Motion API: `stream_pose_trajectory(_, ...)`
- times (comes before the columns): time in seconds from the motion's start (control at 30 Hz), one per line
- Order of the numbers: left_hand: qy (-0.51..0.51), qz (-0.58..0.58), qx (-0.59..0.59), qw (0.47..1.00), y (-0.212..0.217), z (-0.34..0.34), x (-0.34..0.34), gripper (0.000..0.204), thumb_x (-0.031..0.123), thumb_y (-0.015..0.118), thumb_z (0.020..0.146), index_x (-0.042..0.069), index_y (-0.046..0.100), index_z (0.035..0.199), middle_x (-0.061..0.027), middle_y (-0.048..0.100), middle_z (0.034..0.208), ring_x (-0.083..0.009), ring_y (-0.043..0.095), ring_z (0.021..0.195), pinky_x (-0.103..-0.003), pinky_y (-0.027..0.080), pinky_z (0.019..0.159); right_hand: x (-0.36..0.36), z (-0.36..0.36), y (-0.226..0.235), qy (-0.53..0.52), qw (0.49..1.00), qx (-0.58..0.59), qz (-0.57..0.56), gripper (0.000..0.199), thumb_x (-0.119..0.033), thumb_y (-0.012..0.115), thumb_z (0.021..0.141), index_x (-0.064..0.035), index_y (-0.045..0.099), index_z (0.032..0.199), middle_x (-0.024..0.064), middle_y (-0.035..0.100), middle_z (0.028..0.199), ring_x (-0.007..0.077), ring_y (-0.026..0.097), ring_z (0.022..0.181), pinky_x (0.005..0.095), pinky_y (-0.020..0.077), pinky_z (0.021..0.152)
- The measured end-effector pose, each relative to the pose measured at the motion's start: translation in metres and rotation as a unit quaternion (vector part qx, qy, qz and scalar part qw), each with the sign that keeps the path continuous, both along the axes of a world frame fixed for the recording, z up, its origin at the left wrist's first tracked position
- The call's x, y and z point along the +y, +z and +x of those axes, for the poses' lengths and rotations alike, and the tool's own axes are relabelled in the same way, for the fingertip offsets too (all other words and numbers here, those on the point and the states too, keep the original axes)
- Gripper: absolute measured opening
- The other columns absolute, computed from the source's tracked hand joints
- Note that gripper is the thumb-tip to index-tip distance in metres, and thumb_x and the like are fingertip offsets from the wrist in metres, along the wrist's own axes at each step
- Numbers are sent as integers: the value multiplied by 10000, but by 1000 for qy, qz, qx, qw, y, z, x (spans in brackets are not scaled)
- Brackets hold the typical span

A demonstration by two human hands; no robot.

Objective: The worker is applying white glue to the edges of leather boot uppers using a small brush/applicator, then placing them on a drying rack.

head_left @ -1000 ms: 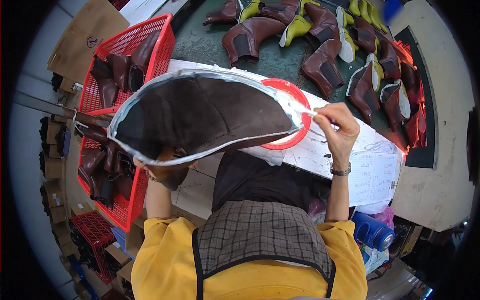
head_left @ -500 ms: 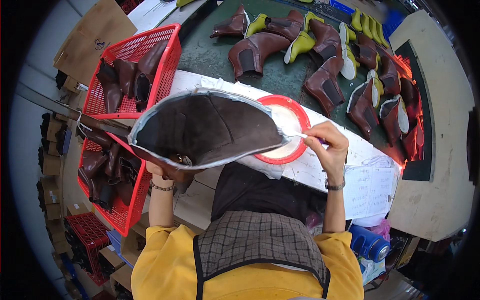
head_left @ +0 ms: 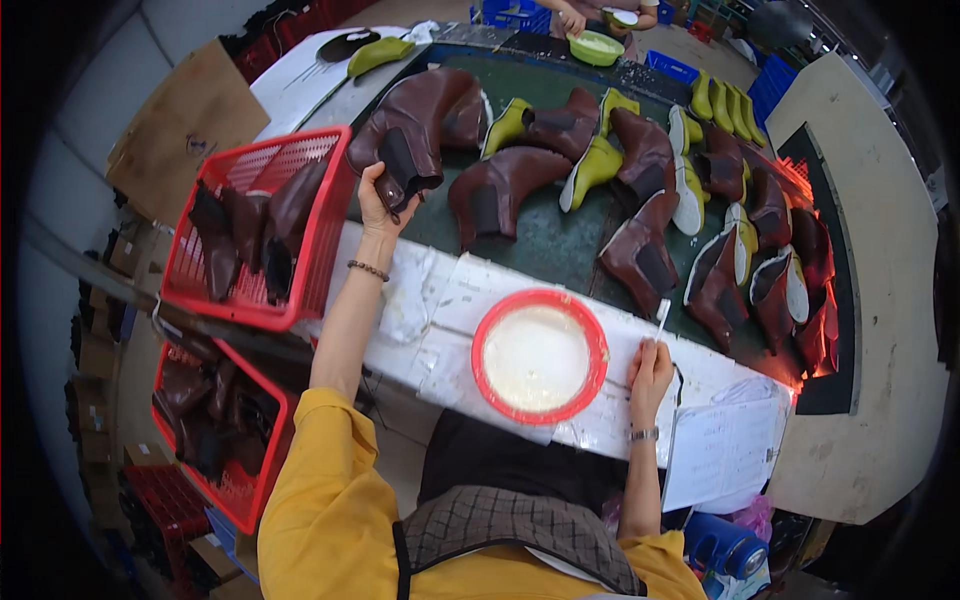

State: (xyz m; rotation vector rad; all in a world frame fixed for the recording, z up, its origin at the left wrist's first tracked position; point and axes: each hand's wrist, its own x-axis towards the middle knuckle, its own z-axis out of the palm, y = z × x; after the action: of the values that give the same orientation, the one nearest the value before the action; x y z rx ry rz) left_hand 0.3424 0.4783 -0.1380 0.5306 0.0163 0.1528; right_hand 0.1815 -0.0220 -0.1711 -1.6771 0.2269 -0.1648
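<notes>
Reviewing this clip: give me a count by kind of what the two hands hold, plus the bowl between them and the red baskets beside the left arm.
Brown boot, in the left hand: 1
White-headed brush, in the right hand: 1
Red bowl: 1
Red baskets, upper and lower: 2
Total: 5

Bright centre, dimmer lower left; orange glow [head_left: 797, 178] at right; edges curve into black; background perhaps soft.
</notes>
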Motion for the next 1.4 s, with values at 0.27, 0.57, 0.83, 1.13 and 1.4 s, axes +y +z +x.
stream_pose_trajectory(0.27,48,25,100,994,-66,152,5,410,318,623,872,59,657,1188,-122,734,1114,-325,710,994,-494,600,857,7,4,8,-41,998,29,-22,321,-255,575,1070,-97,508,798,-80,432,614,4,346,477,192,242,418)
stream_pose_trajectory(0.57,65,89,152,982,-50,172,44,400,311,629,869,73,655,1189,-97,742,1121,-294,729,953,-449,613,839,7,4,5,-48,996,66,-19,284,-267,567,1076,-106,526,845,-93,424,627,-4,323,506,190,237,439)
stream_pose_trajectory(0.83,57,347,380,856,-63,62,86,523,265,715,822,20,632,1276,-144,718,1160,-305,694,1078,-426,560,943,5,4,-2,-35,998,41,-42,216,-234,569,1071,-88,575,912,-94,427,624,-2,321,498,196,227,435)
stream_pose_trajectory(1.13,134,655,262,696,-55,26,-101,1239,371,882,680,52,96,1583,-396,457,1392,-476,511,1289,-473,445,1078,5,3,-3,-26,1000,10,1,153,-183,616,1043,-73,597,938,-106,436,640,-10,323,527,196,224,462)
stream_pose_trajectory(1.4,94,510,323,792,-42,24,-180,1505,372,956,612,-62,-119,1571,-299,481,1455,-351,550,1288,-380,495,1038,4,1,-8,-14,1000,-14,10,177,-211,615,1047,-85,589,927,-94,447,623,-8,333,484,195,232,418)
